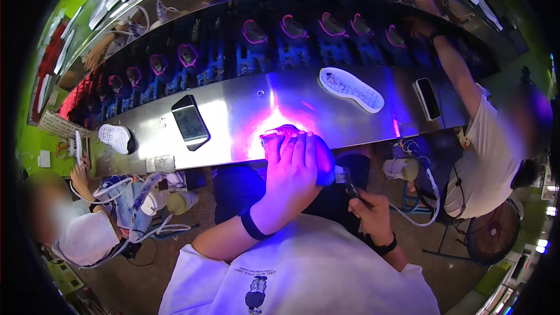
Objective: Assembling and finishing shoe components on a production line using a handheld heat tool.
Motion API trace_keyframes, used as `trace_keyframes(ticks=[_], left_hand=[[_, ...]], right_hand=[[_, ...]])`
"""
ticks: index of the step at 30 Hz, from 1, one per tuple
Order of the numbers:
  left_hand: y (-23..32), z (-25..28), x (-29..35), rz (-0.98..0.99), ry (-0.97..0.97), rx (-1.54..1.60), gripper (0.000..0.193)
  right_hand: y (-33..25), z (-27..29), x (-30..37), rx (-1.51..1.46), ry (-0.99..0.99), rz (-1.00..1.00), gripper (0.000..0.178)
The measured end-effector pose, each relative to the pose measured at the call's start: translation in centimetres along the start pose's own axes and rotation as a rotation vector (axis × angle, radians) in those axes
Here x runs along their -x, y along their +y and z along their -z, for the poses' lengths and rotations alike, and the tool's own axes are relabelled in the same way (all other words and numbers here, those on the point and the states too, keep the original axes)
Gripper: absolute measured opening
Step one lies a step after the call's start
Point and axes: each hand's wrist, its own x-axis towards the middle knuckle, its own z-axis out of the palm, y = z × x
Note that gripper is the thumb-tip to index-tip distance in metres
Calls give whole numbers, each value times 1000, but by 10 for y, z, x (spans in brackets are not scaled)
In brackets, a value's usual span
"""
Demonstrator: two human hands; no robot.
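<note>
My left hand (293, 160) lies over a shoe upper (325, 160), its fingers wrapped across the top and pressing it near the bench's front edge. Purple light falls on the shoe and hand, so its true colour is hard to tell. My right hand (371, 214) is closed around the dark handle of a small brush (350, 186). The brush head meets the right side of the shoe, by its lower edge; whether it touches cannot be made out. Much of the shoe is hidden under my left hand.
On the metal bench (233, 105) lie a white shoe sole (353, 90), a dark phone (189, 122), another phone (427, 99) and a white sole (115, 138). Beyond runs a rack of pink-edged shoe uppers (254, 32). Co-workers sit left and right, beside hoses and pots (402, 168).
</note>
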Motion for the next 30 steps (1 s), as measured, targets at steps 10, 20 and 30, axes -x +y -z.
trace_keyframes(ticks=[10, 20, 30], left_hand=[[-15, -10, -29, 48, 62, 192, 86], [-62, 11, -47, 42, -100, 203, 94], [-94, 16, -3, 101, -438, 370, 108]], right_hand=[[-53, 14, -33, 561, 190, 378, 28], [-47, 4, -103, 521, 116, 480, 30], [-65, 4, -114, 259, -48, 170, 26]])
